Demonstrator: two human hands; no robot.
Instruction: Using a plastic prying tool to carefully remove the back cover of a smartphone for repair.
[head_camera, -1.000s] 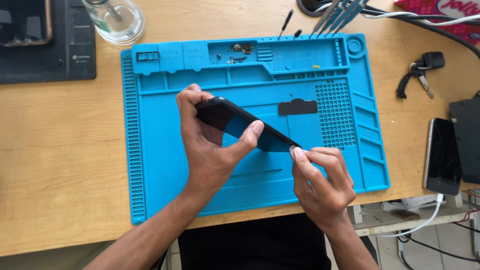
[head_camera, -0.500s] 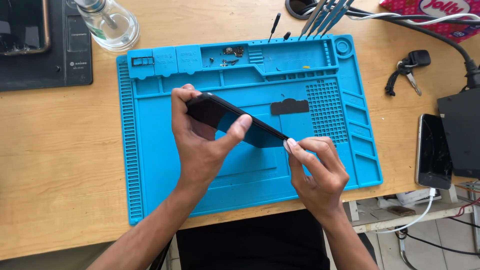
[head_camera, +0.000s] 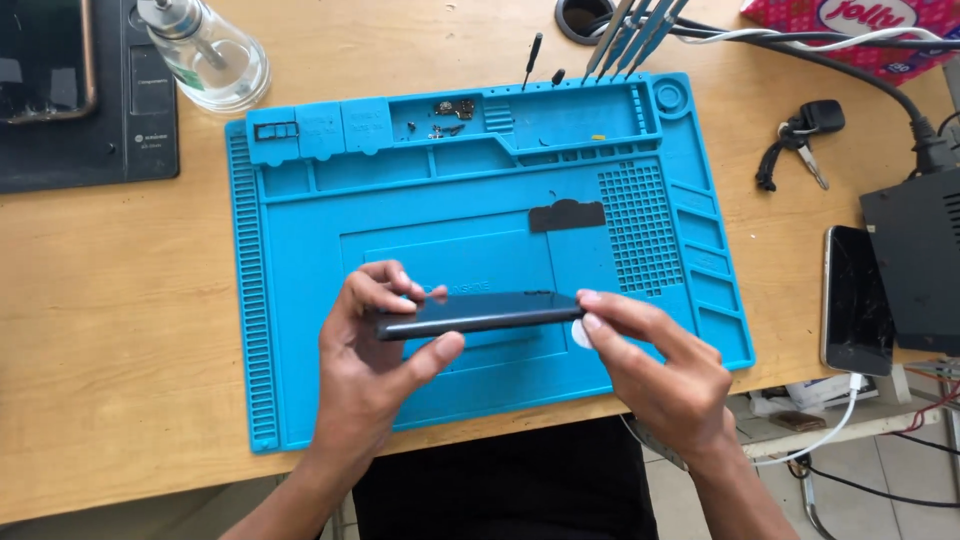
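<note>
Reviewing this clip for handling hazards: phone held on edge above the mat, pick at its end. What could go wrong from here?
1. The dark phone is pinched on edge by the left hand alone; it could slip onto the blue mat.
2. The right hand presses a small white pick at the phone's end; a slip might gouge a fingertip or the casing.
3. Tiny loose parts lie in an open tray; a bump may scatter them.

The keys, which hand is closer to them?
Right. The right hand is below-left of the keys; the left hand is further left, across the phone.
</note>
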